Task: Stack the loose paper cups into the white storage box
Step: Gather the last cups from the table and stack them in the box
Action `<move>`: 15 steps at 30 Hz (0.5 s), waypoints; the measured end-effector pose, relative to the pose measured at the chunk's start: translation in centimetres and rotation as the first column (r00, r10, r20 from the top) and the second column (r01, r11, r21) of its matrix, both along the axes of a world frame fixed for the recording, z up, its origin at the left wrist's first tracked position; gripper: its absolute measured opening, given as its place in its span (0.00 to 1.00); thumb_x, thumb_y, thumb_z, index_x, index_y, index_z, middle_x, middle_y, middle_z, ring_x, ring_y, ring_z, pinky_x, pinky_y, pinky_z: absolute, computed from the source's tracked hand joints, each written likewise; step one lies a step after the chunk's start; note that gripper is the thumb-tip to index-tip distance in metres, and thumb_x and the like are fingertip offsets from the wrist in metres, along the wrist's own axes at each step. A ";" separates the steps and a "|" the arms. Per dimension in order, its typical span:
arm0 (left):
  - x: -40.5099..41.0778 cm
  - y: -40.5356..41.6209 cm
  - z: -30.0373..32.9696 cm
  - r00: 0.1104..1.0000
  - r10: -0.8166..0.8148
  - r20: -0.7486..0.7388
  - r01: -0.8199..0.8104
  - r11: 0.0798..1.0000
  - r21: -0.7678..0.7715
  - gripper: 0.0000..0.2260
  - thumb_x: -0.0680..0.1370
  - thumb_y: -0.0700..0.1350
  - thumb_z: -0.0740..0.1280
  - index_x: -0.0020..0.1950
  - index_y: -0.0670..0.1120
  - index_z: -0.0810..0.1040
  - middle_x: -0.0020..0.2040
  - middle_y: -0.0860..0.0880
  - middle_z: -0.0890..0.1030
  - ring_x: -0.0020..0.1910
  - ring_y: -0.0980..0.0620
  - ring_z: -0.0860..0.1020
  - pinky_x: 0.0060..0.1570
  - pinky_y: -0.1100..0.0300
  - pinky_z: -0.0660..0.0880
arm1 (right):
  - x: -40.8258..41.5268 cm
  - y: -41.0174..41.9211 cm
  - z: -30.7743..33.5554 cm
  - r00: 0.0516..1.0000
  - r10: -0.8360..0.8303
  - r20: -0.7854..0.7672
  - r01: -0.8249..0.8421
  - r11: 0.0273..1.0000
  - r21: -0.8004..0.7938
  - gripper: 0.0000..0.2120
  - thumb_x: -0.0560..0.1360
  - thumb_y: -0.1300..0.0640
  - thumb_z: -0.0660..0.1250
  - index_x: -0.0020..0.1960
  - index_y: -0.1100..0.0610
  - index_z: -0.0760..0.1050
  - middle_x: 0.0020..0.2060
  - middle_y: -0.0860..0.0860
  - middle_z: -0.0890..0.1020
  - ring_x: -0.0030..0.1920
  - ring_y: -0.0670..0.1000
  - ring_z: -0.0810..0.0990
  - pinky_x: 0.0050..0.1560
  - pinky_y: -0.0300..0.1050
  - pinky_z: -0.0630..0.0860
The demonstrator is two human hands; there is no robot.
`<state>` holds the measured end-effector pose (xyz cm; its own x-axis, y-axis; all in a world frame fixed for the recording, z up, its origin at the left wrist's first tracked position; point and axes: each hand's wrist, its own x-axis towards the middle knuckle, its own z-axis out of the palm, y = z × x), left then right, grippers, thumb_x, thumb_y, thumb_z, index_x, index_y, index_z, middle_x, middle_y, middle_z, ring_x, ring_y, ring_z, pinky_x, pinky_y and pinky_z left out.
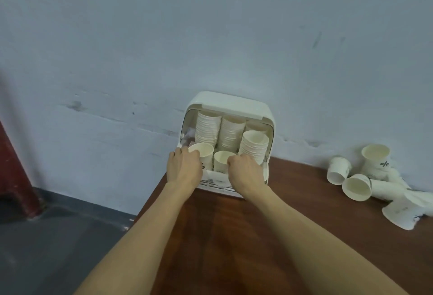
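Head view, left to right: bare floor (58, 236) and a red post (14, 177) lie off the bench's edge, then the brown bench (234, 236) begins, pushed against a blue-grey wall (210, 37). The box (225, 101) stands on the bench near that left edge, its back to the wall, front open toward the person.

The left hand (184, 169) is at the box's left front, its grip closed around an upright cup (202, 151) whose rim shows above the fingers. Just right of it stands a second cup (222, 157), and the right hand (243, 170) curls against that cup's right side; its fingers are hidden, so I cannot tell whether this grip holds the cup or only rests by it. Behind both hands stand tall stacks (208, 128) of nested cups, with a shorter stack (254, 146) at the front right, touching or nearly touching the right hand.

Well apart to the right, by the wall, a loose heap (365, 177) of cups lies tumbled, most on their sides, so much of the task looks undone.

Risks, as I judge them: the right knuckles could nudge the short stack and topple it out of the open front. Squeezing hard could crush a thin paper rim, so it would not nest. The box sits close to the bench edge, so a push leftward could slide it off.
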<state>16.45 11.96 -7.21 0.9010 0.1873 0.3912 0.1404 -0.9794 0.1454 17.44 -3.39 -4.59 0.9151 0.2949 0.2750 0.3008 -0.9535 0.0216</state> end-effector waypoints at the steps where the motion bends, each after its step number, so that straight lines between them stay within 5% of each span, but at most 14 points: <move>1: -0.1 0.1 0.0 1.000 0.004 0.005 -0.004 1.000 0.010 0.14 0.79 0.45 0.59 0.62 0.45 0.77 0.61 0.42 0.76 0.57 0.43 0.73 0.55 0.53 0.68 | 0.0 0.0 -0.2 1.000 0.010 0.001 -0.010 1.000 -0.009 0.10 0.74 0.67 0.60 0.51 0.61 0.77 0.47 0.59 0.80 0.48 0.61 0.80 0.37 0.48 0.68; 15: -2.7 -1.2 1.0 1.000 0.029 0.002 -0.029 1.000 0.000 0.16 0.78 0.51 0.59 0.61 0.43 0.74 0.59 0.41 0.74 0.56 0.43 0.71 0.55 0.51 0.68 | -2.9 -0.6 0.9 0.999 0.005 -0.034 -0.003 0.998 0.070 0.13 0.73 0.64 0.59 0.57 0.60 0.73 0.52 0.59 0.79 0.54 0.61 0.77 0.46 0.51 0.70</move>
<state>13.78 10.76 -6.21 0.8945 0.2136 0.3929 0.1690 -0.9749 0.1452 14.53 -3.98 -3.66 0.9233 0.2796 0.2633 0.3038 -0.9511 -0.0555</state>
